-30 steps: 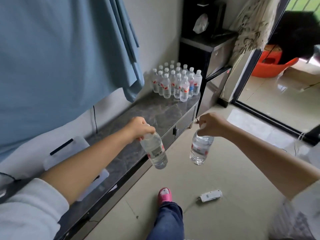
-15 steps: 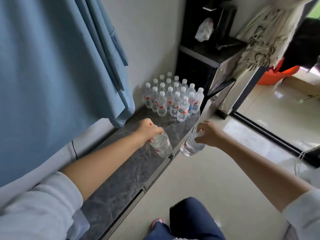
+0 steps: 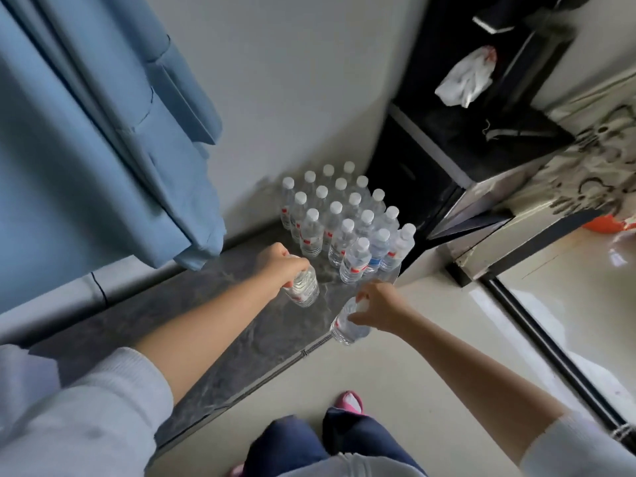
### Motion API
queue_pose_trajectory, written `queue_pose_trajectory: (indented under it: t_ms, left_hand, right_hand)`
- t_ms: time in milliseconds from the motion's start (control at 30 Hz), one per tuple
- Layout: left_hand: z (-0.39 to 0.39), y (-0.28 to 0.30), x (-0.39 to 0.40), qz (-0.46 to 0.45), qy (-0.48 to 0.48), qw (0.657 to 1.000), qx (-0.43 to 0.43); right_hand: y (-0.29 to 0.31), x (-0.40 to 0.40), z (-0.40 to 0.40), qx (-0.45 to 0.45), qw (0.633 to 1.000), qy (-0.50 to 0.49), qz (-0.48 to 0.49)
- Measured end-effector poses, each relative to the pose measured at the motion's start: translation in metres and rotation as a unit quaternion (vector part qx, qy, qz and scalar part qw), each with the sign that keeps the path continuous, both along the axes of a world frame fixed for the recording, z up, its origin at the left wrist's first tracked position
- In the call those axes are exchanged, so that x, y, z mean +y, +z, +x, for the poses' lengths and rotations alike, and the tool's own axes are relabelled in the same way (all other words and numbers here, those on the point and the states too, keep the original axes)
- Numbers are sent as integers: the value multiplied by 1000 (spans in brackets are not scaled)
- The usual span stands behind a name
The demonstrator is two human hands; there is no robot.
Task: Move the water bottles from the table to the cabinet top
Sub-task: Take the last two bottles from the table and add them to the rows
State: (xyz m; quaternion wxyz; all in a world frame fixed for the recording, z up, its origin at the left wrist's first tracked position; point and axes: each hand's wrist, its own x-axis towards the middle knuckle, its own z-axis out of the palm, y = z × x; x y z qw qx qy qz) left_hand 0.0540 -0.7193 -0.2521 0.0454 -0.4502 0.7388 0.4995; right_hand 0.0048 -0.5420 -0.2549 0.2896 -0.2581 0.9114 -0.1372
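My left hand [image 3: 278,266] grips the top of a clear water bottle [image 3: 304,290] held over the dark marble cabinet top [image 3: 241,339], just in front of the standing bottles. My right hand [image 3: 378,306] holds a second water bottle [image 3: 347,325] by its cap end, tilted, at the cabinet's front edge. Several white-capped bottles with red labels [image 3: 344,222] stand packed together at the far end of the cabinet top, against the wall.
A blue curtain [image 3: 103,132] hangs on the left over the cabinet. A black unit [image 3: 464,139] with a white crumpled bag [image 3: 464,77] stands beyond the bottles. My legs and pink slippers [image 3: 349,402] are on the tiled floor below.
Both hands moved forward with their bottles toward the bottle group; the left bottle is now low over the cabinet top, the right bottle at its front edge.
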Motion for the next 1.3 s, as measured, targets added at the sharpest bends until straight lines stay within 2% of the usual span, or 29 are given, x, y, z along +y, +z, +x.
queue_pose_trajectory:
  t_ms: [300,533,833,1300]
  left_hand:
    - [-79,-50,-4,-16,36,998,-47]
    - [-127,-86,-29,-37,-53,994,-93]
    - [-165,-129,-47,-5,-94,988,-123]
    - [-192,-148,-49,68,-108,984,-122]
  right_hand:
    - [-41,-18,-80,-60,998,24,28]
    - [-68,-54,-118,-92,994,9,54]
    - [-98,-85,-144,-137,988,-33,66]
    - [-133,-95,-157,-162,982,-85,54]
